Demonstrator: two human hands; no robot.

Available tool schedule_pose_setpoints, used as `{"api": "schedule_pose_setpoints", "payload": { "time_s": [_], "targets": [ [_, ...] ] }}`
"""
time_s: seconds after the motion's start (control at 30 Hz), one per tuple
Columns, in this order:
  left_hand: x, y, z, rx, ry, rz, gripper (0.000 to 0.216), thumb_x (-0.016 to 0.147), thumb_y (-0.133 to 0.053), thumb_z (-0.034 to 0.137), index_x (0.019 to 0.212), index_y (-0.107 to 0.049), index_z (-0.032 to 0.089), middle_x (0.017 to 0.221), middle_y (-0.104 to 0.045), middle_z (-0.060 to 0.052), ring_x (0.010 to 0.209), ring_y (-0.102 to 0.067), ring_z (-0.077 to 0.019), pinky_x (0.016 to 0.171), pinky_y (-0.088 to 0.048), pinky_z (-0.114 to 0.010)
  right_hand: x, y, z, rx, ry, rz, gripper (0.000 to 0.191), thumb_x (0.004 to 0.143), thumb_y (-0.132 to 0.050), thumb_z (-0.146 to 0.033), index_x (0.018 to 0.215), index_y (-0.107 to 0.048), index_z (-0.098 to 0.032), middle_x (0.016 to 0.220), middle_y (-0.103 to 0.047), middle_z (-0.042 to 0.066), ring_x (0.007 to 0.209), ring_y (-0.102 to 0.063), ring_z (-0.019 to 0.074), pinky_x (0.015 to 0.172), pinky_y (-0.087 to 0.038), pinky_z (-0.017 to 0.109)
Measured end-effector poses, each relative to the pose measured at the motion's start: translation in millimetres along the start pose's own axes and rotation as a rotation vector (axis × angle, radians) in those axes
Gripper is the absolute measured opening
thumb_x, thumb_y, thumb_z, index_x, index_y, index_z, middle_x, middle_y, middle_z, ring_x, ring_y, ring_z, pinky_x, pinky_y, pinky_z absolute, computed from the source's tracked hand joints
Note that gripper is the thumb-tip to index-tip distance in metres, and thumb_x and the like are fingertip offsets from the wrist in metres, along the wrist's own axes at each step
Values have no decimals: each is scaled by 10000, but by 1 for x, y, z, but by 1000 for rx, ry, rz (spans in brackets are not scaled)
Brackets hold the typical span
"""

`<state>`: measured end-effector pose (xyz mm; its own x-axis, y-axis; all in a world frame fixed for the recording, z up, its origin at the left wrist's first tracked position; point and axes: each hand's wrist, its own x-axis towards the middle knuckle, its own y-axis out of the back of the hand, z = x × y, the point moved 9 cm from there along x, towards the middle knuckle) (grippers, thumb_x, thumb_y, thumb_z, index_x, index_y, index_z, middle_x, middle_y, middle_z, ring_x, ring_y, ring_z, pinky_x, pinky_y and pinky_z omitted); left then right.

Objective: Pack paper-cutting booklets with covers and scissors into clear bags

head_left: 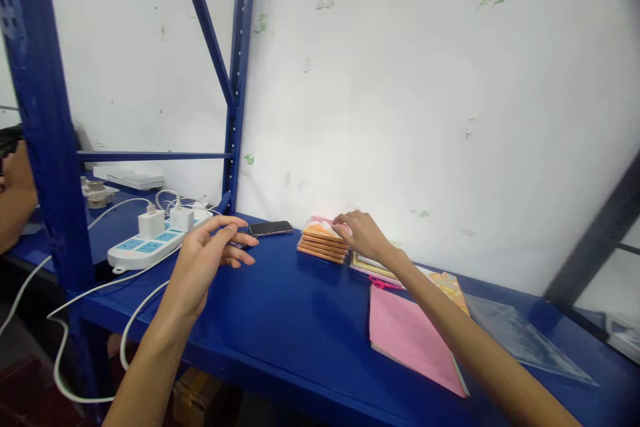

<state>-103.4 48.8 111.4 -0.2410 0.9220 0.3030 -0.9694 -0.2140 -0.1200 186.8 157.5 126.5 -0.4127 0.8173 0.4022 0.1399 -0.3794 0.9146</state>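
Reaching forward, your curled right hand (pixel 365 232) is at the top right of the low stack of flat, orange-edged packets (pixel 323 245), grip unclear; your half-open, seemingly empty left hand (pixel 206 255) hangs farther off, leftward.

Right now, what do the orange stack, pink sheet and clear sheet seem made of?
Orange stack: perhaps card or paper, finish unclear; flat layers.
Pink sheet: probably matte paper, no strong glare.
Clear sheet: likely glossy plastic film; tabletop shows through.
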Motion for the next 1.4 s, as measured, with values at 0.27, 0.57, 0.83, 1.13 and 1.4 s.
{"api": "schedule_pose_setpoints", "payload": {
  "time_s": [0.27, 0.57, 0.83, 1.13, 1.4],
  "targets": [
    [-4, -61, -25, 221, 58, -259, 359, 837, -614, 517, 953, -666, 181, 784, -793, -94, 699, -754, -250, 611, -539, -300, -126, 29, 96, -28, -390, -2, 573, 1089, -225, -433, 992, -738, -198, 913, -789, 82, 881, -720, 243, 782, -449, 314],
    [-101, -201, -98, 384, -68, -700, 670, 935, -518, 601, 1531, -472, 299, 1599, -464, -106, 1542, -279, -353, 1252, -90, -549, -266, 4, 100, -117, -734, -274, 542, 1068, -349, -431, 856, -772, -167, 970, -803, 171, 951, -760, 365, 762, -520, 404],
    [-141, -226, -115, 326, 57, -946, 713, 937, -502, 634, 1585, -325, 396, 1697, -261, 14, 1596, -64, -283, 1262, 82, -542, -250, 3, 55, -242, -804, -314, 503, 1076, -352, -371, 1042, -771, -96, 1059, -773, 252, 984, -760, 366, 780, -558, 406],
    [-133, -242, -98, -502, 390, -924, 796, 798, -686, 401, 1536, -421, 262, 1565, -511, -110, 1510, -356, -345, 1235, -246, -497, -254, 4, 53, -265, -803, -371, 471, 1070, -388, -370, 1069, -767, -90, 1086, -770, 247, 996, -756, 370, 792, -570, 424],
    [-135, -236, -90, -691, 543, -808, 702, 829, -587, 351, 1503, -445, 215, 1354, -681, -117, 1432, -469, -312, 1229, -263, -464, -254, 6, 58, -240, -803, -374, 451, 1046, -455, -426, 1063, -773, -107, 1081, -771, 244, 1002, -753, 365, 775, -552, 394]
  ]
}}
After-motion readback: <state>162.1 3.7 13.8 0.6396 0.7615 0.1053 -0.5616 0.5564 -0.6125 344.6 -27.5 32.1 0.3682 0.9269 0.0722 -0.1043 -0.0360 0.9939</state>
